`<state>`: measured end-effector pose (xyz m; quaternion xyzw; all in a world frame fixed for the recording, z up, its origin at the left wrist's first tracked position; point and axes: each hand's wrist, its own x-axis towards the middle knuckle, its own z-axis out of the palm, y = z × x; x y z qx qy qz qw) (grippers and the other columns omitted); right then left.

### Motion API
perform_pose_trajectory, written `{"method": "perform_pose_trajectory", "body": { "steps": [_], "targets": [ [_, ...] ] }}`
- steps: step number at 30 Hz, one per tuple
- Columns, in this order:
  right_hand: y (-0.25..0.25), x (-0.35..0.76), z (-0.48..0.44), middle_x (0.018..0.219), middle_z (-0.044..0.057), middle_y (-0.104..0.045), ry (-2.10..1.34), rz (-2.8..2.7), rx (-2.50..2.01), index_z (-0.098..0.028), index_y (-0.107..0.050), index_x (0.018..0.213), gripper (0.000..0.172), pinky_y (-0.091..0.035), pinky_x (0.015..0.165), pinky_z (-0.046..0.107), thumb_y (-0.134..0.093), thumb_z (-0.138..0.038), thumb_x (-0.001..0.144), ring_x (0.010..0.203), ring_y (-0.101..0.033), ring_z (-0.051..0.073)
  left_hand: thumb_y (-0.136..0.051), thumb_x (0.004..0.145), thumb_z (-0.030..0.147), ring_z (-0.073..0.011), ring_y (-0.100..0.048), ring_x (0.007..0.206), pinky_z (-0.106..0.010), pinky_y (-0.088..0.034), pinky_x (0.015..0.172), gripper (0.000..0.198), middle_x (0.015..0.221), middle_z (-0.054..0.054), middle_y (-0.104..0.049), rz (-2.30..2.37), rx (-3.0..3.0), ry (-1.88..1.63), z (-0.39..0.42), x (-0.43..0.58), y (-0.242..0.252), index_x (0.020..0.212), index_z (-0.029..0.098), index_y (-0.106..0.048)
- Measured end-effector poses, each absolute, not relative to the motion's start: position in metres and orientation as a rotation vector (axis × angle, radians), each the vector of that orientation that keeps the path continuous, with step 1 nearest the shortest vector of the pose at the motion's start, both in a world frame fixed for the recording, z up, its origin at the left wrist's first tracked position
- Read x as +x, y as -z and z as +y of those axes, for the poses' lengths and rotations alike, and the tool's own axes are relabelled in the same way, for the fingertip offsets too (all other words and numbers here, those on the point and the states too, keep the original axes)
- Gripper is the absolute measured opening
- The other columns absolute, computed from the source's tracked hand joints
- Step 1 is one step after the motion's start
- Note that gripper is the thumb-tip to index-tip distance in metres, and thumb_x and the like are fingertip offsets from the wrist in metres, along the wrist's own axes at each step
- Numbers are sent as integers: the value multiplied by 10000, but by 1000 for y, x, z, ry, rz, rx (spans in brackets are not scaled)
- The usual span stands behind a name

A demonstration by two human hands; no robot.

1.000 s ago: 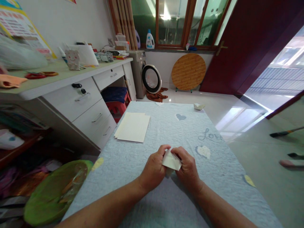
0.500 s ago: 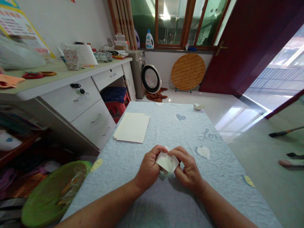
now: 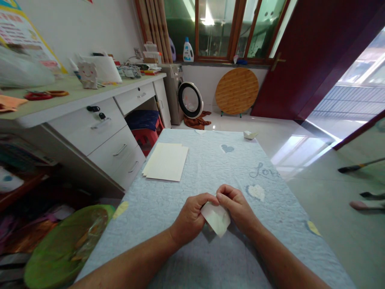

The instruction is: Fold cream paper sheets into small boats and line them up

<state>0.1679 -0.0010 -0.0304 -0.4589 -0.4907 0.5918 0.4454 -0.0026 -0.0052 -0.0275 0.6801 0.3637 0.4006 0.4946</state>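
A small folded piece of cream paper (image 3: 217,218) is held just above the light blue tablecloth (image 3: 210,168), pinched between both hands near the table's front. My left hand (image 3: 192,216) grips its left side with the fingers curled. My right hand (image 3: 237,206) pinches its upper right edge, thumb and fingertips meeting those of the left hand. A stack of flat cream sheets (image 3: 166,161) lies further back on the left of the cloth. A small folded paper shape (image 3: 250,135) sits at the far right corner.
A white desk with drawers (image 3: 99,120) runs along the left, holding scissors (image 3: 45,95) and clutter. A green basin (image 3: 66,245) sits low at the left. A washing machine (image 3: 183,94), a round wooden tabletop (image 3: 237,90) and a dark red door stand at the back.
The folded paper has turned and dropped lower between my hands, its point now hanging towards me. My fingertips have come together above it.
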Motion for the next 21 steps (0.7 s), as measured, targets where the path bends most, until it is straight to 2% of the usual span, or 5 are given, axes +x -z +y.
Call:
{"method": "perform_pose_trajectory", "body": {
  "steps": [5,12,15,18,21],
  "targets": [
    [28,168,-1,579,-50,-443,-1436,-1209,-1186,-186,-530,673,306,-286,466,210,-667,-440,775,513,-367,89,-506,763,77,-156,-625,765,-251,-461,708,290,856,-13,-702,869,1702,-932,-5,-3,26,959,198,-681],
    [32,169,2,545,-52,-439,-1415,-1086,-1271,-189,-503,661,335,-294,430,206,-648,-457,799,475,-372,84,-526,844,153,-122,-579,683,-220,-434,643,196,788,9,-661,959,1625,-921,-4,-3,25,972,201,-666],
    [33,169,3,606,-52,-476,-1476,-1003,-1167,-197,-543,845,283,-300,413,203,-581,-478,839,461,-396,85,-581,855,281,-90,-521,532,-188,-390,514,145,680,38,-594,981,1315,-924,1,-1,27,968,193,-608],
    [34,170,3,721,-48,-542,-1492,-976,-1034,-236,-501,1049,304,-316,406,196,-582,-393,801,476,-437,88,-653,822,406,-71,-474,444,-171,-356,440,293,638,61,-548,993,1084,-929,7,0,30,992,195,-542],
    [33,170,2,695,-67,-557,-1462,-1075,-1075,-244,-469,1055,334,-317,422,179,-606,-291,753,487,-453,83,-681,805,431,-76,-504,468,-176,-395,464,343,646,59,-560,981,1022,-944,11,-1,32,1000,196,-524]
  ]
}}
